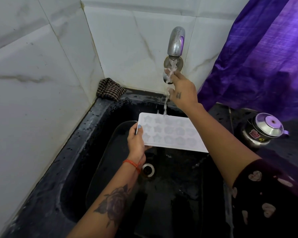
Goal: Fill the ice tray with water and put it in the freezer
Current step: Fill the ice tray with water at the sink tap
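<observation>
The ice tray hung over the black sink, directly below the tap, catching its water at the far edge. Our left hand pinched the tray's near-left corner, thumb on top. Our right hand reached to the tap's knob, fingers curled around it.

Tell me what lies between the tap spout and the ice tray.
In the head view, running water falls from the tap spout to the ice tray, past the right hand.

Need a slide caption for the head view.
Left hand holds ice tray under running tap; right hand at the tap knob.
</observation>
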`<action>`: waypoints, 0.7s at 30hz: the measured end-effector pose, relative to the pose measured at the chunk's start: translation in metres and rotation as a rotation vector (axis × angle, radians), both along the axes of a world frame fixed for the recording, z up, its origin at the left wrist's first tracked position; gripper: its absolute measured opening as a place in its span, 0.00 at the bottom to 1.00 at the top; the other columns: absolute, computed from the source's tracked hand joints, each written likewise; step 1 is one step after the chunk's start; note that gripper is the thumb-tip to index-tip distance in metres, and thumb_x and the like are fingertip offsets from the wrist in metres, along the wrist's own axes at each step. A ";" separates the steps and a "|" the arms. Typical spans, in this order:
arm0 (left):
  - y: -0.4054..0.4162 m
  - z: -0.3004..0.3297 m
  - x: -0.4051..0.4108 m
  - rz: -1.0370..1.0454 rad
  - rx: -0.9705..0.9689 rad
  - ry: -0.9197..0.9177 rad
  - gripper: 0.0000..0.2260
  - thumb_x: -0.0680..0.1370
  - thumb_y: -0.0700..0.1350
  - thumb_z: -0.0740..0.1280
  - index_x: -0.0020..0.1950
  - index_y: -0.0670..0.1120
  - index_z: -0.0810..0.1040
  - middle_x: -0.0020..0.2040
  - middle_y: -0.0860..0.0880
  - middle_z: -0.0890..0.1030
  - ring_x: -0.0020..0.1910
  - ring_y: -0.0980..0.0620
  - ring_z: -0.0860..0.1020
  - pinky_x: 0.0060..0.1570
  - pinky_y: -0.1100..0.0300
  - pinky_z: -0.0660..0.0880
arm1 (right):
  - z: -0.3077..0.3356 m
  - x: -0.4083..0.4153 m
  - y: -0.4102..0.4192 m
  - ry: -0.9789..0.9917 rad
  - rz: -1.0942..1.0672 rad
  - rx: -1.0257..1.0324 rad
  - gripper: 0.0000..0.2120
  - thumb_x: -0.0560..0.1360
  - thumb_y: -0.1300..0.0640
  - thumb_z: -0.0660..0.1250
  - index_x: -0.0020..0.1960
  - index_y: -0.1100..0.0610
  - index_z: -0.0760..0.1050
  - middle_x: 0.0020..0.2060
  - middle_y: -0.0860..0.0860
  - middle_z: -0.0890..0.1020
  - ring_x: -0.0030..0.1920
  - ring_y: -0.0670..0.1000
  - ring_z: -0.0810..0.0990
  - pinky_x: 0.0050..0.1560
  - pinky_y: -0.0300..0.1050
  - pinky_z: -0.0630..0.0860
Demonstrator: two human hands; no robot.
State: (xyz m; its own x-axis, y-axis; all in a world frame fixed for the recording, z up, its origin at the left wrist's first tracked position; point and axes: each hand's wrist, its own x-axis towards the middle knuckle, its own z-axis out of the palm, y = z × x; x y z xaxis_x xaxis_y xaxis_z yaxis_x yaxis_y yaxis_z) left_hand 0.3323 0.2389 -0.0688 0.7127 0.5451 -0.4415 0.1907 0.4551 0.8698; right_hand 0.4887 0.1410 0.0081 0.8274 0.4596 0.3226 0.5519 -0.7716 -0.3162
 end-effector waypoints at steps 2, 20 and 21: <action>0.002 0.000 -0.005 0.013 0.002 0.002 0.09 0.82 0.47 0.58 0.61 0.49 0.72 0.48 0.51 0.80 0.43 0.52 0.79 0.27 0.60 0.78 | 0.000 -0.007 0.000 0.038 0.004 0.004 0.30 0.77 0.63 0.64 0.76 0.51 0.58 0.77 0.52 0.58 0.61 0.61 0.77 0.62 0.52 0.74; 0.016 0.001 -0.054 0.092 -0.007 0.003 0.08 0.82 0.47 0.58 0.60 0.50 0.72 0.47 0.52 0.79 0.44 0.53 0.79 0.26 0.59 0.78 | -0.064 -0.116 -0.076 0.270 -0.237 0.181 0.17 0.78 0.60 0.63 0.67 0.56 0.74 0.69 0.56 0.72 0.73 0.57 0.63 0.70 0.47 0.60; 0.017 0.001 -0.057 0.098 -0.006 0.004 0.08 0.82 0.47 0.58 0.59 0.50 0.72 0.47 0.52 0.79 0.43 0.53 0.79 0.27 0.59 0.78 | -0.066 -0.121 -0.078 0.278 -0.244 0.179 0.16 0.78 0.59 0.63 0.66 0.56 0.75 0.69 0.57 0.72 0.73 0.57 0.64 0.70 0.48 0.61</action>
State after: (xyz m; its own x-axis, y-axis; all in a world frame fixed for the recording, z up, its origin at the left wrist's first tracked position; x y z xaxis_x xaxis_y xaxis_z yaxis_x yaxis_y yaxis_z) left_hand 0.2753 0.2555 -0.0675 0.6543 0.6095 -0.4476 0.1483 0.4770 0.8663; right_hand 0.3677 0.0626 -0.0581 0.9722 0.1962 0.1282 0.2341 -0.7886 -0.5686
